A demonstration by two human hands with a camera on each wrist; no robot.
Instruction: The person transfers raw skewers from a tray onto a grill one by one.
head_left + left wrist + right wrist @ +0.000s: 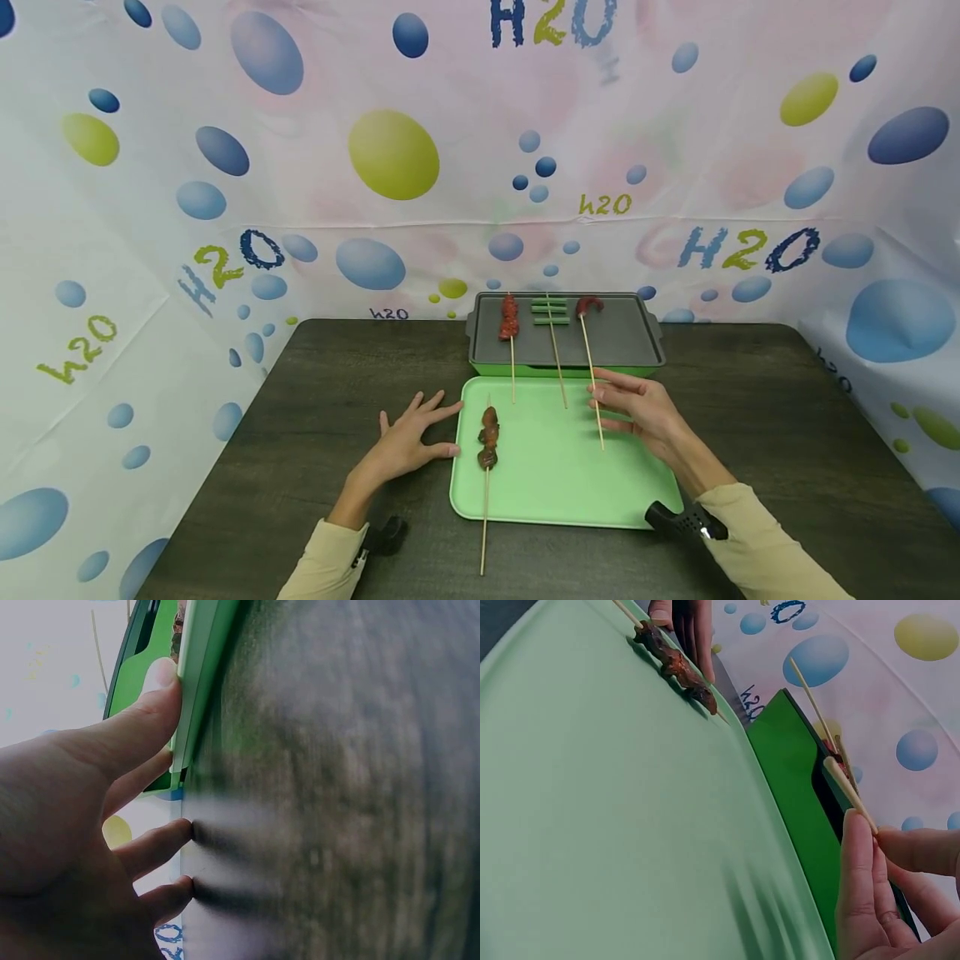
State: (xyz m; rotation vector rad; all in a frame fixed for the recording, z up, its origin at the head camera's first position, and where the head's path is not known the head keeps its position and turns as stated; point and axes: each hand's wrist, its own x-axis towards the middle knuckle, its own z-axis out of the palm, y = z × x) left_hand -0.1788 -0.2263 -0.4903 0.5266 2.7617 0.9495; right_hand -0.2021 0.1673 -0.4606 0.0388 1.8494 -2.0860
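Right hand: pinches thin pale wooden skewer below curved dark-red food, likely sparing it.
Left hand: spread at light-green rectangular plastic tray; we can't confirm steadying.

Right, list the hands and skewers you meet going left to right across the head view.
Left hand, brown meat skewer, red skewer, green skewer, curled reddish skewer, right hand pinching that last stick.

In the left wrist view the table is blurred at three o'clock and the meat cropped at eleven, while in the right wrist's the right hand is cut off at four, the left hand at twelve.
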